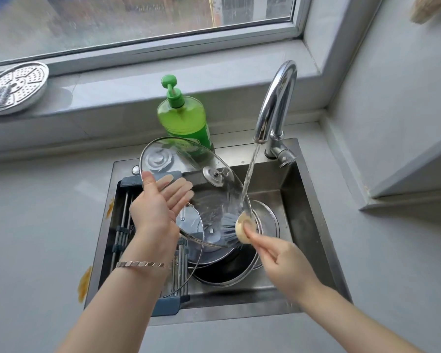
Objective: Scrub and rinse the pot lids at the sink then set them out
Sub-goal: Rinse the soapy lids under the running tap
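I count three lids: one glass lid [189, 174] in my grip and two more lying in the sink [313, 225] beneath it, a glass one [196, 240] at about 7 o'clock and a steel one [267, 220] at 3 o'clock. There is one tap [275, 103], running, one green soap bottle [183, 115] at 12 o'clock and one steamer plate [15, 87] on the sill at 10 o'clock. My left hand [161, 200] props the held lid from behind, thumb hooked over its rim, fingers spread flat behind the glass. The lid stands tilted on edge, knob side away from me, its long axis running 10 to 4 o'clock. My right hand [280, 258] pinches a brush [242, 229] against the lid's lower edge at 4 o'clock, where the water lands.
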A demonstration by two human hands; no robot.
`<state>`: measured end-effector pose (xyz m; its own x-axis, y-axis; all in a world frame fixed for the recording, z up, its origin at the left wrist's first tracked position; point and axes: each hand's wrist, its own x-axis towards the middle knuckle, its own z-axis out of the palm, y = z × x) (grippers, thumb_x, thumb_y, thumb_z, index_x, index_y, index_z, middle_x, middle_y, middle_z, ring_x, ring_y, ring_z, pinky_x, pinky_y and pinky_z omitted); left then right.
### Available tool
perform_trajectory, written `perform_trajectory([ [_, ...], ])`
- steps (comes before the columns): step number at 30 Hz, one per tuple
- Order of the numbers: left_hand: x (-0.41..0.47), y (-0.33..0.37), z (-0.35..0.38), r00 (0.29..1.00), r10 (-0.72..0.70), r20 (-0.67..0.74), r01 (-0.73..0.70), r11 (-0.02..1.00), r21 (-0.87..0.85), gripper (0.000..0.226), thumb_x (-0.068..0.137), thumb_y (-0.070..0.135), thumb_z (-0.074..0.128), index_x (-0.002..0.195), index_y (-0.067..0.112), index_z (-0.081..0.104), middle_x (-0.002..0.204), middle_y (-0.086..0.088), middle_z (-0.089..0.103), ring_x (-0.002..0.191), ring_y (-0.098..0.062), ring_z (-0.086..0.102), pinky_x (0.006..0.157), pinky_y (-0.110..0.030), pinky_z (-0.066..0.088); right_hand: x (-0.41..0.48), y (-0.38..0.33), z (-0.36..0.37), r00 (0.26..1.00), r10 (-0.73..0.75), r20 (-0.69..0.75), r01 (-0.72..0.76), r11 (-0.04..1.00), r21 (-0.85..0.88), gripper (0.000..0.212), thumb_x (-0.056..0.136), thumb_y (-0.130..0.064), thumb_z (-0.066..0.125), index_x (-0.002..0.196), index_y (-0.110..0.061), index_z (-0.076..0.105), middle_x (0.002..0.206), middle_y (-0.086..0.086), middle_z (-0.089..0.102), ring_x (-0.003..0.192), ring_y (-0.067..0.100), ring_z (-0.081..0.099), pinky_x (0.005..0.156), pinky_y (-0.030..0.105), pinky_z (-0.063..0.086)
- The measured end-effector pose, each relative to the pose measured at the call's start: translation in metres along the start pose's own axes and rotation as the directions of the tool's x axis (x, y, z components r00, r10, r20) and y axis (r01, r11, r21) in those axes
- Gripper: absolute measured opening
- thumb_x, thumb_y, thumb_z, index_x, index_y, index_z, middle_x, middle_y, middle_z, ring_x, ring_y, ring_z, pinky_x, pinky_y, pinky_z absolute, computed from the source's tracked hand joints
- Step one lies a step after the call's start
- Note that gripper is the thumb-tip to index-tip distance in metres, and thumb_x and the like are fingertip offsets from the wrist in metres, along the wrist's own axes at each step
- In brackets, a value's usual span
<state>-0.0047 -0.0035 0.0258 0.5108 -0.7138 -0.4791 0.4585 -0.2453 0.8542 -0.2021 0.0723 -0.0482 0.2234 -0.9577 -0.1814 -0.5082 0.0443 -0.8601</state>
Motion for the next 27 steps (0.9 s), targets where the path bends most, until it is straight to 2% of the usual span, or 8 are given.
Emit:
perform_trajectory([
  [2, 0.001, 0.001, -0.002, 1.000, -0.006, -0.007, 0.006, 1.000, -0.007, 0.048, 0.098, 0.045, 0.036, 0.091, 0.002, 0.056, 0.086, -0.018, 0.068, 0.064, -0.021, 0.071, 0.056, -0.027, 0.059, -0.004, 0.006, 0.004, 1.000, -0.026, 0.001, 0.026, 0.998, 0.065, 0.061, 0.094, -0.018, 0.050, 0.105, -0.077, 0.040, 0.097, 0.005, 0.070, 0.086, 0.025, 0.062, 0.077, 0.038, 0.050],
  [6, 0.000, 0.001, -0.006, 1.000, -0.010, 0.006, 0.010, 1.000, -0.019, 0.048, 0.098, 0.044, 0.038, 0.093, 0.000, 0.057, 0.086, -0.019, 0.069, 0.067, -0.023, 0.072, 0.057, -0.029, 0.059, 0.016, 0.036, -0.004, 0.978, 0.202, -0.049, -0.194, 0.972, 0.135, 0.043, 0.095, -0.018, 0.048, 0.121, -0.052, 0.051, 0.072, -0.012, 0.064, 0.046, 0.005, 0.039, 0.053, 0.019, 0.035],
  [9, 0.001, -0.002, -0.013, 0.998, -0.045, 0.045, 0.045, 0.999, -0.005, 0.049, 0.098, 0.044, 0.036, 0.093, 0.000, 0.056, 0.081, -0.018, 0.071, 0.067, -0.025, 0.072, 0.054, -0.028, 0.058, 0.037, 0.049, -0.014, 0.916, 0.383, -0.121, -0.371, 0.922, 0.106, 0.044, 0.097, -0.027, 0.043, 0.140, -0.032, 0.038, 0.089, -0.006, 0.064, 0.062, 0.007, 0.052, 0.063, 0.025, 0.040],
  [10, 0.001, -0.002, -0.016, 0.995, -0.074, 0.066, 0.074, 0.997, -0.003, 0.049, 0.098, 0.044, 0.035, 0.093, 0.000, 0.056, 0.079, -0.018, 0.071, 0.067, -0.025, 0.072, 0.054, -0.029, 0.058, 0.044, 0.051, -0.018, 0.859, 0.495, -0.133, -0.470, 0.864, 0.180, 0.051, 0.096, -0.034, 0.045, 0.144, -0.023, 0.032, 0.094, 0.001, 0.065, 0.064, 0.013, 0.054, 0.062, 0.026, 0.042],
  [12, 0.001, -0.005, -0.022, 0.982, -0.149, 0.113, 0.151, 0.988, -0.009, 0.050, 0.098, 0.044, 0.034, 0.093, -0.001, 0.055, 0.078, -0.019, 0.071, 0.066, -0.026, 0.072, 0.056, -0.033, 0.059, 0.058, 0.053, -0.027, 0.712, 0.701, -0.037, -0.619, 0.652, 0.439, 0.061, 0.091, -0.045, 0.050, 0.138, -0.008, 0.036, 0.093, 0.013, 0.065, 0.042, 0.009, 0.042, 0.039, 0.020, 0.033],
  [16, 0.001, -0.016, -0.033, 0.942, -0.275, 0.195, 0.280, 0.960, 0.000, 0.051, 0.097, 0.046, 0.033, 0.093, 0.000, 0.056, 0.070, -0.017, 0.072, 0.059, -0.023, 0.071, 0.045, -0.027, 0.056, 0.069, 0.054, -0.037, 0.688, 0.705, 0.173, -0.583, 0.395, 0.710, 0.045, 0.085, -0.046, 0.059, 0.100, -0.004, 0.059, 0.087, 0.015, 0.070, 0.028, 0.001, 0.022, 0.027, 0.013, 0.015],
  [21, 0.007, -0.041, -0.044, 0.919, -0.348, 0.184, 0.356, 0.934, -0.011, 0.051, 0.097, 0.046, 0.033, 0.097, 0.001, 0.056, 0.072, -0.018, 0.072, 0.060, -0.022, 0.071, 0.045, -0.025, 0.055, 0.063, 0.057, -0.052, 0.766, 0.641, 0.041, -0.473, 0.519, 0.712, 0.025, 0.082, -0.032, 0.065, 0.084, -0.008, 0.061, 0.054, -0.001, 0.066, 0.029, 0.004, 0.033, 0.025, 0.013, 0.017],
  [27, 0.016, -0.087, -0.032, 0.879, -0.477, -0.027, 0.460, 0.830, 0.317, 0.042, 0.100, 0.044, 0.028, 0.109, 0.009, 0.050, 0.093, -0.013, 0.058, 0.072, -0.019, 0.060, 0.051, -0.026, 0.054, 0.063, 0.038, -0.088, 0.846, 0.461, -0.268, -0.253, 0.789, 0.560, 0.018, 0.086, -0.026, 0.064, 0.072, -0.014, 0.062, 0.046, -0.004, 0.062, 0.031, -0.002, 0.045, 0.031, 0.007, 0.030],
])
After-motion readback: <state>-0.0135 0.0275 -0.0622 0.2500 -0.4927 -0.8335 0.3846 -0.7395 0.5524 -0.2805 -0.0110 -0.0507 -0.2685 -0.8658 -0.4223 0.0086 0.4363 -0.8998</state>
